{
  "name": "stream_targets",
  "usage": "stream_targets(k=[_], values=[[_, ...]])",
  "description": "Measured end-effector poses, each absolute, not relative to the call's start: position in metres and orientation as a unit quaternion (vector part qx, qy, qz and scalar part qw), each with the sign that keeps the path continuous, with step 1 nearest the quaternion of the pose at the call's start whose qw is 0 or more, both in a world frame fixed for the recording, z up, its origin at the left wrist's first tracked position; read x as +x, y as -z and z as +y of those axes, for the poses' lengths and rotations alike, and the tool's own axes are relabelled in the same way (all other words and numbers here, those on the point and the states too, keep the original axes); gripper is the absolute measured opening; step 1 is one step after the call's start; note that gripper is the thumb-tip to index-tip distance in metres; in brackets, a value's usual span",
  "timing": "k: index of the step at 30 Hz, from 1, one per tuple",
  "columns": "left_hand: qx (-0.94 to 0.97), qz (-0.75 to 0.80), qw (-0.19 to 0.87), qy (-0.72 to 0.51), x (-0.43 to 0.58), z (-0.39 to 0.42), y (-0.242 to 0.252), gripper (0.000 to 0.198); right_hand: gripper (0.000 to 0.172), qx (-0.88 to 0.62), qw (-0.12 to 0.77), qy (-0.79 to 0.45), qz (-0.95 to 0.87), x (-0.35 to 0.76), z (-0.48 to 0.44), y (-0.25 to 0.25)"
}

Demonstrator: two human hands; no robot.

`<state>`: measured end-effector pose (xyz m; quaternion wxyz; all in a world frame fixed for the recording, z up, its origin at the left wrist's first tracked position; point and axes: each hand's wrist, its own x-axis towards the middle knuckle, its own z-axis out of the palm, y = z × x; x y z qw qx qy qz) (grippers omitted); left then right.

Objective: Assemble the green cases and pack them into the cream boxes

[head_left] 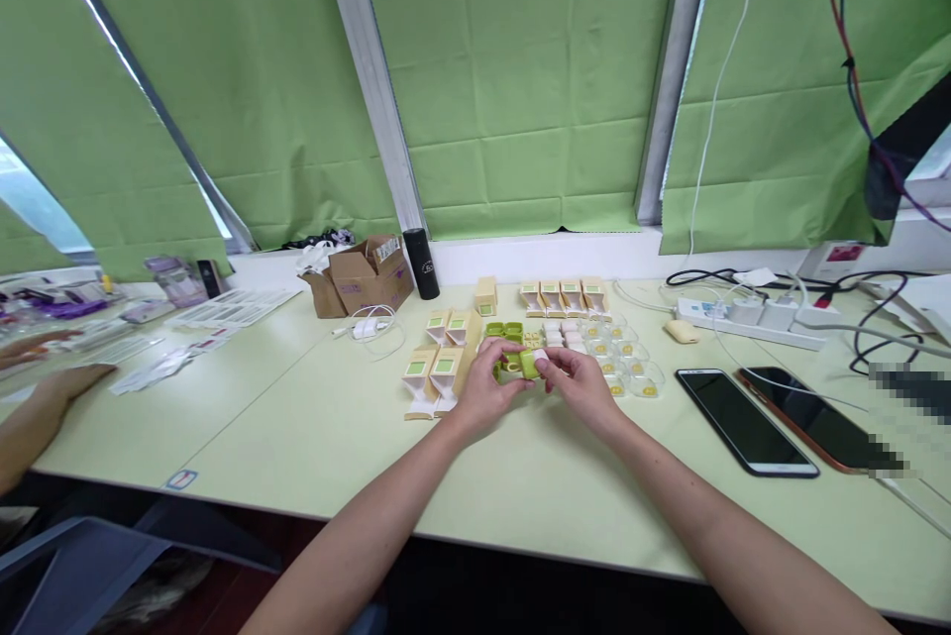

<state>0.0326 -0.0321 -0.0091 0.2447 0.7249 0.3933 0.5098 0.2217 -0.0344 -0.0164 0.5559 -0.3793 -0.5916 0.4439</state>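
Both my hands meet over the middle of the table. In the fingers of my left hand [481,387] is a small green case [528,364]. My right hand [583,385] pinches a small white piece [540,356] right at the case; whether it sits inside is too small to tell. Just beyond my hands stand more green cases [508,329]. To their right come white pieces [563,331] in rows, then clear plastic cups [628,350] with yellow centres. Left of my hands are opened cream cartons [446,363] with green labels.
More cartons [563,297] line the back, beside a black bottle [421,264] and a cardboard box [369,275]. On the right lie two phones [747,422], a power strip [750,321] and cables. Another person's arm [45,412] rests at the far left.
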Motion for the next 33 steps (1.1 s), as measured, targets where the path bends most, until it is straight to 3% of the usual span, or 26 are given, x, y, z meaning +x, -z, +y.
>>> stream_targets(k=[6,13,18,29,33], values=[[0.735,0.394,0.243,-0.495,0.033,-0.032,0.01,0.042,0.063,-0.366,0.559,-0.451,-0.592,0.224,-0.03,0.021],[0.798,0.377,0.058,-0.467,0.036,-0.035,0.011,0.048,0.061,-0.356,0.587,-0.46,-0.563,0.222,-0.025,0.026],[0.797,0.382,0.015,-0.468,0.044,-0.044,0.011,0.048,0.059,-0.345,0.608,-0.474,-0.536,0.217,-0.026,0.028],[0.797,0.368,0.096,-0.469,0.046,-0.043,0.021,0.053,0.058,-0.329,0.596,-0.501,-0.535,0.216,-0.029,0.028],[0.762,0.377,0.185,-0.493,0.046,-0.041,0.022,0.054,0.056,-0.315,0.597,-0.488,-0.553,0.216,-0.034,0.023]])
